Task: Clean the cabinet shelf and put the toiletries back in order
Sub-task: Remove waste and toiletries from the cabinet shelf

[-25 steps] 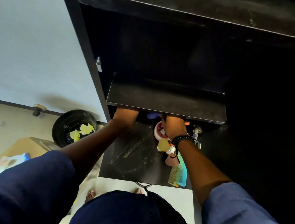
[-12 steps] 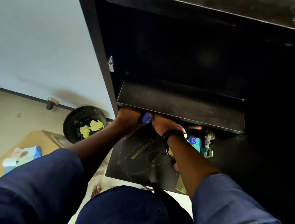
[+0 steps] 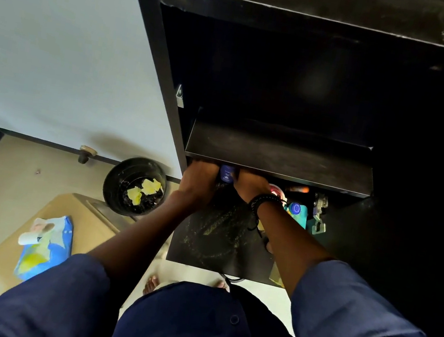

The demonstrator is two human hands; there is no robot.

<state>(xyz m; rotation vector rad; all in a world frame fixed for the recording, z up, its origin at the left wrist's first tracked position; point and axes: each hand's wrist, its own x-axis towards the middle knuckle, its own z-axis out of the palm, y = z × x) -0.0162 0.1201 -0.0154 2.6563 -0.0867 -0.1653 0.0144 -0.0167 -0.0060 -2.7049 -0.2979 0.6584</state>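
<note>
The low black shelf (image 3: pixel 211 243) is streaked with dust. At its back, the left hand (image 3: pixel 197 183) and the right hand (image 3: pixel 250 186) flank a blue bottle (image 3: pixel 226 173). Their fingers are hidden under the board above, so I cannot tell their grip. A teal bottle (image 3: pixel 295 211) stands to the right. A black bin (image 3: pixel 135 186) sits on the beige floor (image 3: pixel 6 185).

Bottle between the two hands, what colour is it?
The bottle is dark blue with a pale mark, seen best in the head view.
</note>
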